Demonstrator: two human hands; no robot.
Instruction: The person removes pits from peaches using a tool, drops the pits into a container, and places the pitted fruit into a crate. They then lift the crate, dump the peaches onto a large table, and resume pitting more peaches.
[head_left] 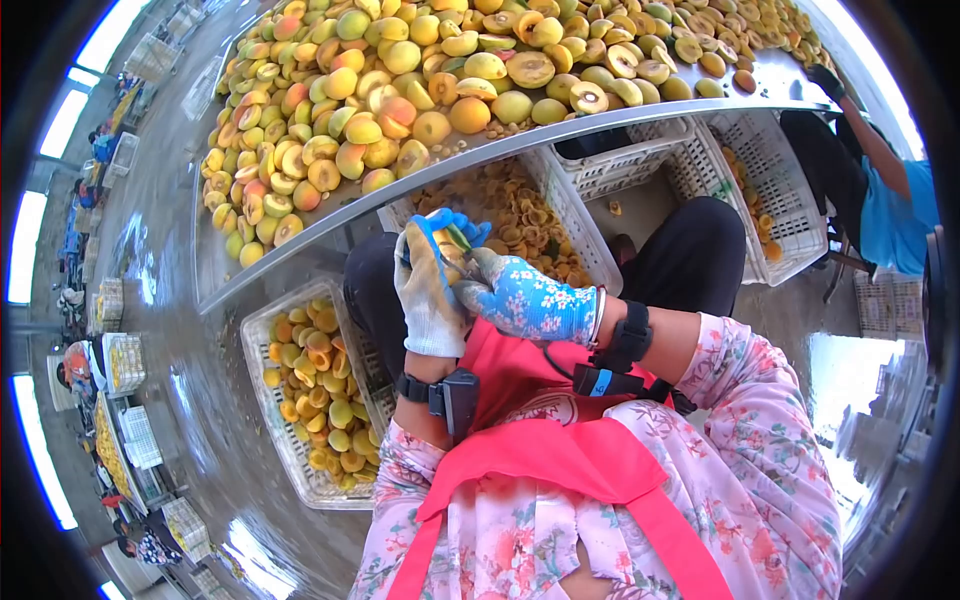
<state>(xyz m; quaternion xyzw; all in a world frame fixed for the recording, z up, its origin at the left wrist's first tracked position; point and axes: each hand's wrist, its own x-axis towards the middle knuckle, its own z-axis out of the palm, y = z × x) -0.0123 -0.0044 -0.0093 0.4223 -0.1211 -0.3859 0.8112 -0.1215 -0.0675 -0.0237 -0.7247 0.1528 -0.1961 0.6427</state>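
My left hand [432,290], in a white and tan glove with blue at the fingers, is closed on a yellowish fruit [447,250] over my lap. My right hand [525,295], in a blue flowered glove, is closed against the same fruit; whatever else its fingers hold is too small to make out. Both hands touch each other just below the metal table edge [400,178]. Whole and halved yellow-orange fruits [400,56] are heaped on the table above them.
Under the table stands a crate [575,215] of cut pieces. A white crate [262,375] of halved fruit sits at left. More crates [790,190] stand at right beside a co-worker in a blue sleeve [895,215]. Other people and crates line the far left.
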